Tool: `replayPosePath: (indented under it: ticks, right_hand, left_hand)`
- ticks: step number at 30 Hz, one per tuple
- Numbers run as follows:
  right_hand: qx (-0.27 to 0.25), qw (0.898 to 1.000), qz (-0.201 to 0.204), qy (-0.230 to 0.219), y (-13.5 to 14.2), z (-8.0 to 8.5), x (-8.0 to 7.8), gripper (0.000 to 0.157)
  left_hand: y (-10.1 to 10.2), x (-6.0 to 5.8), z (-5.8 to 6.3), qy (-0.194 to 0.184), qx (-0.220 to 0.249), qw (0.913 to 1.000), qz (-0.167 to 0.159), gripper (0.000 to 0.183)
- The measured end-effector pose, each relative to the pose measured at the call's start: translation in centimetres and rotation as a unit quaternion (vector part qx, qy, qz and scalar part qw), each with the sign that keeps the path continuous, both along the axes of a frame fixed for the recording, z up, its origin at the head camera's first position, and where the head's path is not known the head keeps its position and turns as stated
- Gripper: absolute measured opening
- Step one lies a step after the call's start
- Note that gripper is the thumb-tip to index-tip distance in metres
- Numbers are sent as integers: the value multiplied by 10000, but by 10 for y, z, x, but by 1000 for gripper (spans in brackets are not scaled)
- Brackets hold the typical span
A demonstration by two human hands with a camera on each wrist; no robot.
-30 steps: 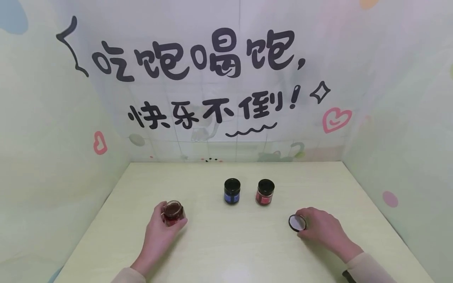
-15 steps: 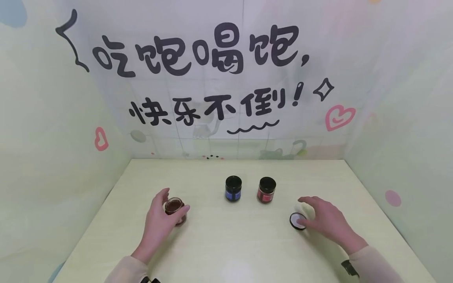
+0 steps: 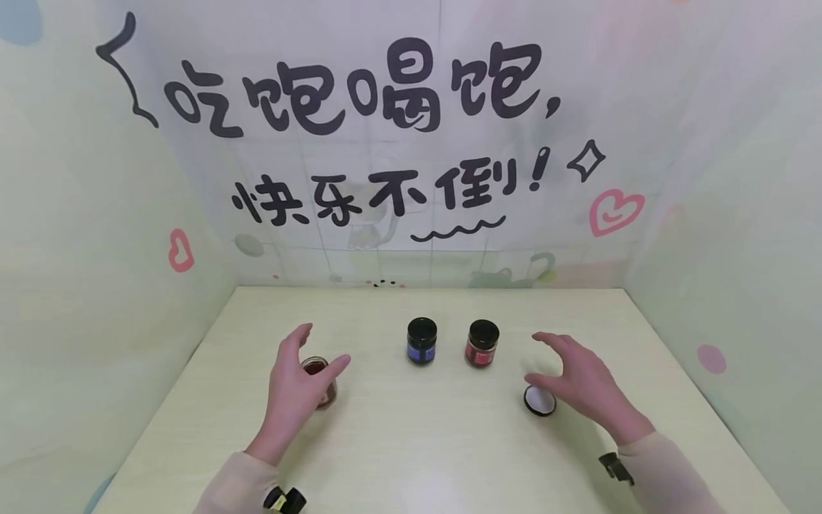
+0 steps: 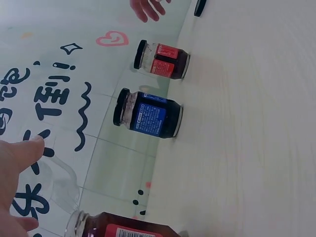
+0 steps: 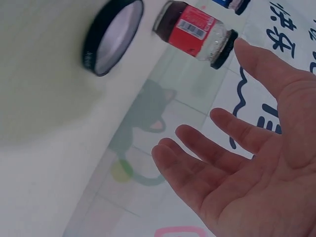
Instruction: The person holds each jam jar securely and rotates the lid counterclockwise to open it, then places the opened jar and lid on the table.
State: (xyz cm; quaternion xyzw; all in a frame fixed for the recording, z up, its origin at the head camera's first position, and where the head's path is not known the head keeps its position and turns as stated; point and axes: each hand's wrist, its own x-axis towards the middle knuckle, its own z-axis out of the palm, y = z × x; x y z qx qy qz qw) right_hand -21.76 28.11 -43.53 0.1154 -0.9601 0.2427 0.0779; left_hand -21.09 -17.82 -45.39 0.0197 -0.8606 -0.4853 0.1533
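Observation:
An uncapped glass jar (image 3: 326, 395) with dark red contents and a red label stands at the left of the table. My left hand (image 3: 298, 389) is above and beside it, fingers and thumb spread, partly hiding the jar in the head view. In the left wrist view the open-topped jar (image 4: 133, 227) shows at the bottom edge, apart from the thumb and finger. On the right, a black-rimmed jar lid (image 3: 540, 401) lies with its white inside up. My right hand (image 3: 581, 378) hovers just past the lid, its fingers loosely spread and holding nothing; the right wrist view shows the lid (image 5: 114, 37) apart from them.
Two capped jars stand at the middle back: one with a blue label (image 3: 422, 343) and one with a red label (image 3: 481, 345). Behind them rises a printed cloth wall (image 3: 385, 271); cloth also borders the table (image 3: 411, 428) on both sides.
The left hand has let go of the open jar and lifted off it. The right hand has set the lid down on the table, released it and risen away.

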Motion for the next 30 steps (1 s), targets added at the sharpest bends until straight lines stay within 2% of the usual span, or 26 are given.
replayPosePath:
  ticks: [7, 15, 20, 30]
  right_hand:
    - [-188, 9997, 79, 103, -13, 9, -6, 71]
    - [-549, 9979, 247, 240, -29, 17, -12, 67]
    - [-811, 9956, 377, 294, -40, 21, -16, 62]
    - [-1086, 9917, 589, 369, -62, 36, -23, 55]
  left_hand:
    - [12, -2, 12, 360, 91, 9993, 27, 97]
    - [24, -3, 19, 681, 193, 9974, 145, 89]
    - [30, -3, 22, 791, 130, 9968, 78, 87]
    - [45, -9, 26, 1194, 562, 9909, -252, 89]
